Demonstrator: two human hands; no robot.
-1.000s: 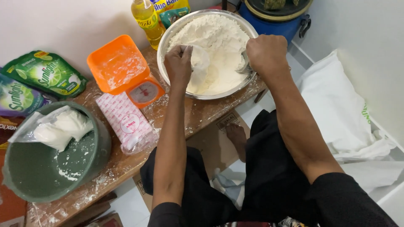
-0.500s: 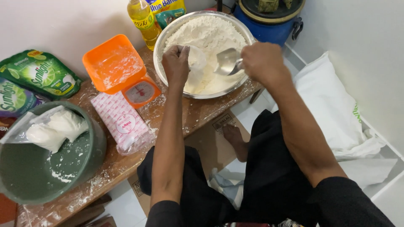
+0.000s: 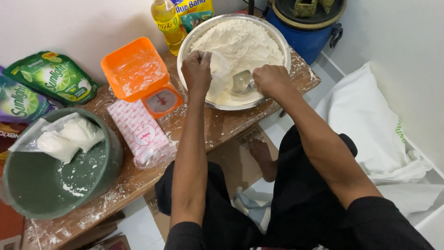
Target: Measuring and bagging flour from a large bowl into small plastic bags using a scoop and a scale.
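While left hand [image 3: 196, 71] fingers pinch clear bag [image 3: 220, 69] over bowl rim [image 3: 184, 85], right hand [image 3: 270, 79] seemingly grips spoon [image 3: 241, 82].

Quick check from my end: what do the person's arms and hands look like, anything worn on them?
Both forearms are bare up to black sleeves that end near the elbows, at the bottom of the picture. The left hand and right hand are bare too: no gloves, and no ring, watch or bracelet shows. Both arms are long and slim. Whether flour dusts the fingers is too fine to tell.
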